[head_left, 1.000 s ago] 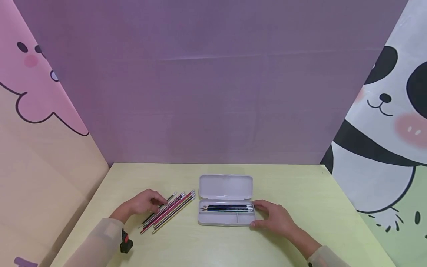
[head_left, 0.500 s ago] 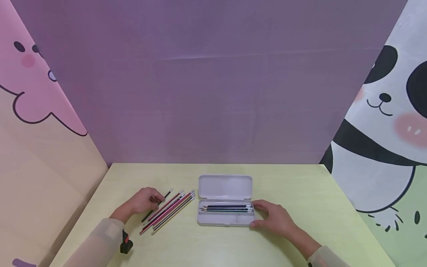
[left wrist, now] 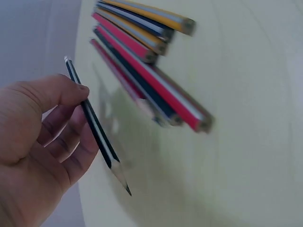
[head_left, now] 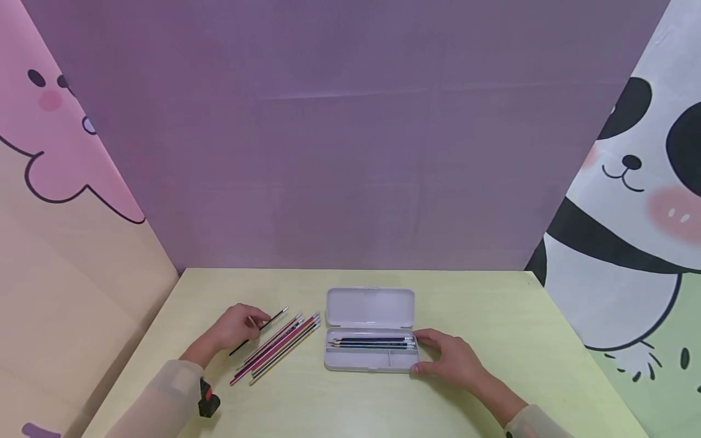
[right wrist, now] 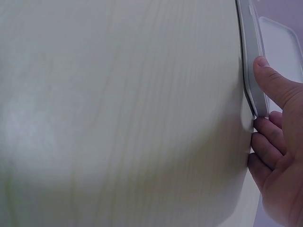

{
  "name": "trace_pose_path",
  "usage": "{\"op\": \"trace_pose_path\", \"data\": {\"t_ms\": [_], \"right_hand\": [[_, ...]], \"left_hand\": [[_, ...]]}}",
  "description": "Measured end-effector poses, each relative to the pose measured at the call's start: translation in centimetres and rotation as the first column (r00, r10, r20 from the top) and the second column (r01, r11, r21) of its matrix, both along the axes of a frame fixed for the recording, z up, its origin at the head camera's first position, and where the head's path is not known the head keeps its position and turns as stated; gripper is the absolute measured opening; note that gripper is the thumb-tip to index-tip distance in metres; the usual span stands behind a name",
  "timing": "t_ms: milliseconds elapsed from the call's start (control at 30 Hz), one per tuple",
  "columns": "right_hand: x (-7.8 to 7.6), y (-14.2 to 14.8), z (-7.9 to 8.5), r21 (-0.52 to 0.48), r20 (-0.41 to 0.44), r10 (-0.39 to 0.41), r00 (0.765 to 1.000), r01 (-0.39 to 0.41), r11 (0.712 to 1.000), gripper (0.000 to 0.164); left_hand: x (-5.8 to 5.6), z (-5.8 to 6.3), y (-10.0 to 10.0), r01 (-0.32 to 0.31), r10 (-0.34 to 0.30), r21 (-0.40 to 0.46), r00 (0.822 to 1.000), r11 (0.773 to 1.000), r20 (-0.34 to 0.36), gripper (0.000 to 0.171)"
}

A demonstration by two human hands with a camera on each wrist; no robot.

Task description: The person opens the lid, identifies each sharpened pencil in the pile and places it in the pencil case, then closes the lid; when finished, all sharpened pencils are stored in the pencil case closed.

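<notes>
Between thumb and fingers, my left hand (head_left: 235, 327) pinches a dark pencil with pale stripes (left wrist: 98, 130). Its sharpened tip points down and toward the near side in the left wrist view, and its white end sticks up past the thumb. Just right of that hand lies a slanted bundle of red, dark and yellow striped pencils (head_left: 279, 350). A white pencil case (head_left: 356, 360) stands open at the centre, with several dark pencils (head_left: 372, 342) lying in its back compartment. My right hand (head_left: 454, 359) holds the case's right end, thumb (right wrist: 272, 80) on its front side.
The case's lid (head_left: 370, 307) is folded back behind it on the pale wooden table (head_left: 465, 298). A purple panel (head_left: 350, 152) rises at the table's back edge. Patterned walls with a panda (head_left: 619, 213) and a pink figure flank both sides.
My left hand has drawn the dark pencil away from the bundle, up and to the left, so a gap now shows between them. The right hand and the case have stayed put.
</notes>
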State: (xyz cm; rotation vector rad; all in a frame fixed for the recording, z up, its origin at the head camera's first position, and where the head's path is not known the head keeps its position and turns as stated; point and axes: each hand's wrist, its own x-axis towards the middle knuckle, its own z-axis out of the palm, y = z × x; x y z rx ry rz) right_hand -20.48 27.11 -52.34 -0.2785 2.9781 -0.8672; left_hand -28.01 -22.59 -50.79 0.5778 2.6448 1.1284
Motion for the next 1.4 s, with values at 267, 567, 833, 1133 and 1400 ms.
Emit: {"op": "trace_pose_path", "data": {"t_ms": [267,567,833,1133,1400], "right_hand": [[0.1,0.1,-0.1,-0.005,0.006,-0.005,1.0,0.005,1.0,0.075],[0.0,0.1,-0.2,-0.016,0.005,-0.006,1.0,0.007,1.0,0.075],[0.1,0.1,-0.1,-0.018,-0.011,0.008,1.0,-0.008,1.0,0.074],[-0.2,0.0,-0.2,-0.017,-0.011,0.0,1.0,0.0,1.0,0.075],[0.0,0.0,0.0,-0.029,-0.005,0.001,1.0,-0.001,1.0,0.075]], "left_hand": [[0.1,1.9,1.6,0.041,-0.037,0.051,0.997,0.998,-0.069,0.034],[0.6,3.9,8.2,0.134,-0.131,0.077,0.99,0.988,-0.042,0.029],[-0.1,3.2,14.5,0.273,-0.271,0.092,0.962,0.958,-0.033,0.029],[-1.2,1.9,20.1,0.376,-0.377,0.037,0.926,0.926,0.017,0.03],[-1.2,1.1,22.9,0.383,-0.382,-0.037,0.924,0.923,0.013,0.031]]}}
